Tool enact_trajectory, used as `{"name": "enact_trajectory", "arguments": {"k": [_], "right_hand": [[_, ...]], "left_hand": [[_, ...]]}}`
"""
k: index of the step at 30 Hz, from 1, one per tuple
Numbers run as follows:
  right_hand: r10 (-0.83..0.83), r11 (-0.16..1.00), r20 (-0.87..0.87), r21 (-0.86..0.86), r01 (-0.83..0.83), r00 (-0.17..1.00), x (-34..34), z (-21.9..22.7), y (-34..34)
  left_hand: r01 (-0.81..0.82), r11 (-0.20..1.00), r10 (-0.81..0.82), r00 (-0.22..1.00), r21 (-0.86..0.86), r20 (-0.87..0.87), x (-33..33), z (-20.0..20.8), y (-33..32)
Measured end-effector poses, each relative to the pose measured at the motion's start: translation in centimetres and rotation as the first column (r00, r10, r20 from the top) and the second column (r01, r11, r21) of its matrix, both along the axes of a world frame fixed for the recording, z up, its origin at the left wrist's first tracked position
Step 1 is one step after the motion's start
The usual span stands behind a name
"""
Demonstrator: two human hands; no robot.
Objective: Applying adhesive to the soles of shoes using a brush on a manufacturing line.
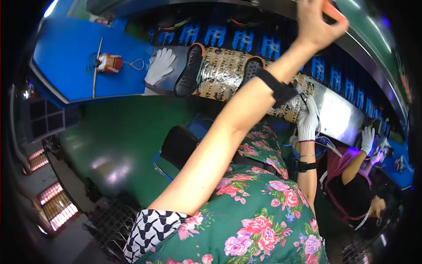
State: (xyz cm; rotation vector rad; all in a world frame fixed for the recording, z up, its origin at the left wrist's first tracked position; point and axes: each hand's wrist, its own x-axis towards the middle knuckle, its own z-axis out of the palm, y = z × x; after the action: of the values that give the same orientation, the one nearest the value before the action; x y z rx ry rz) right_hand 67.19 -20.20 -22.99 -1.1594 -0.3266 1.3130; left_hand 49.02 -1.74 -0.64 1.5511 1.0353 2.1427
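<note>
My left arm reaches across to the upper right. The bare left hand (320, 27) is closed around an orange piece (334, 11), whose full shape is cut off by the picture's edge. My right hand (308, 118), in a white knit glove, is lower down at the bench edge. Its fingers look curled at a small dark thing that I cannot make out. Between the arms and the left side, a black perforated shoe (189, 72) with an orange edge rests by a taped pad (220, 72). A second black shoe (252, 70) lies on the pad, partly behind my left forearm.
A loose white glove (161, 65) lies left of the shoes. Blue shoe-shaped forms (242, 40) line the far side. On the blue table (61, 57) stands a red-and-white container (110, 63) beside a thin stick. A co-worker (351, 189) in white gloves works at the right.
</note>
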Motion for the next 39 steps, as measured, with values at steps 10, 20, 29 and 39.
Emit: {"name": "enact_trajectory", "arguments": {"k": [10, 20, 29, 39], "right_hand": [[0.011, 1.0, 0.012, -0.004, -0.011, 1.0, 2.0, -0.3, 0.8], [0.064, 0.997, 0.151, 0.027, -0.069, 0.986, 2.2, 0.5, 0.8], [0.094, 0.995, 0.096, 0.034, -0.097, 0.991, 5.7, -2.8, 1.3], [0.031, 0.996, 0.069, 0.084, -0.036, 0.997, 3.2, 0.0, -0.4]], "left_hand": [[0.118, 0.987, -0.105, 0.988, -0.108, 0.115, 5.0, -0.9, 2.4], [0.127, 0.981, -0.11, 0.988, -0.15, 0.111, 8.6, -1.1, 2.9], [0.093, 0.988, -0.079, 0.991, -0.12, 0.109, 8.9, -0.4, 2.3], [-0.052, 0.979, 0.019, 0.986, -0.199, -0.165, 7.8, 0.6, 1.3]]}}
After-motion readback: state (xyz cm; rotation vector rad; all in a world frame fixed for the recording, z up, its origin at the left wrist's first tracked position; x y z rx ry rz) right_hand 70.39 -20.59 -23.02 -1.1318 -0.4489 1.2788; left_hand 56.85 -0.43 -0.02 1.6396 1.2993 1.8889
